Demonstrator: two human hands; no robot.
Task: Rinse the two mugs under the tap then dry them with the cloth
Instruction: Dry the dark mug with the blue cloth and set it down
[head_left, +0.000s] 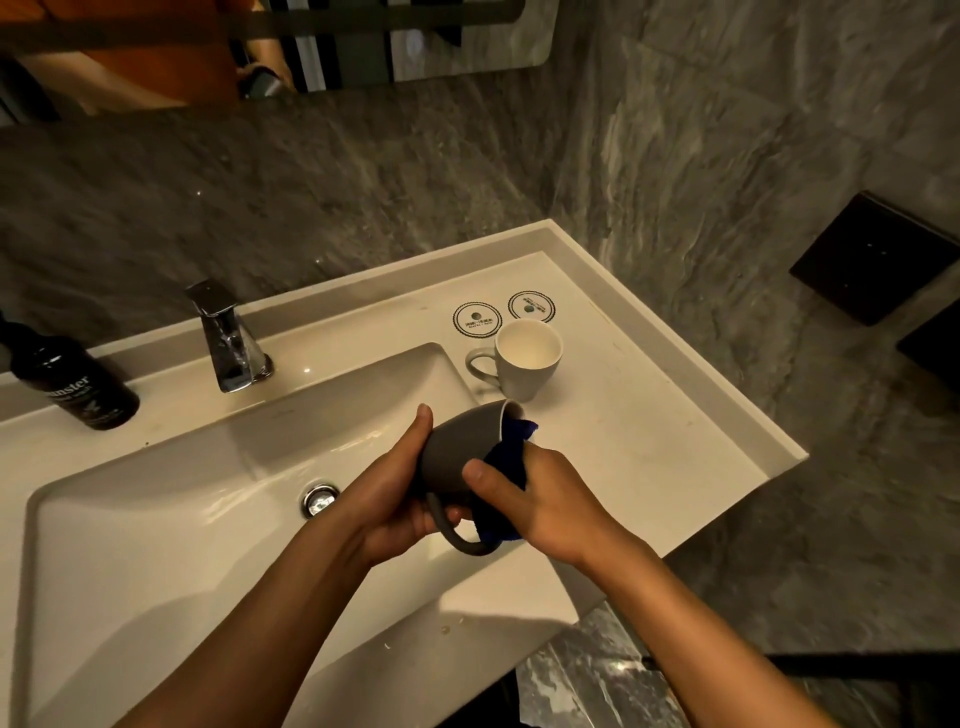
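A dark grey mug (457, 447) lies tilted on its side over the sink's right edge, mouth to the upper right, handle hanging down. My left hand (400, 493) grips its base and body. My right hand (540, 493) presses a blue cloth (511, 457) against the mug's side and rim; part of the cloth pokes out at the mouth. A second mug (524, 364), light grey outside and white inside, stands upright on the counter just behind, handle to the left. The chrome tap (228, 338) stands at the back of the basin; I see no water running.
The white basin (156, 519) has a chrome drain plug (319, 500). A black bottle (67, 384) stands on the counter left of the tap. Two round coasters (477, 321) lie behind the upright mug. Grey stone walls close in behind and to the right.
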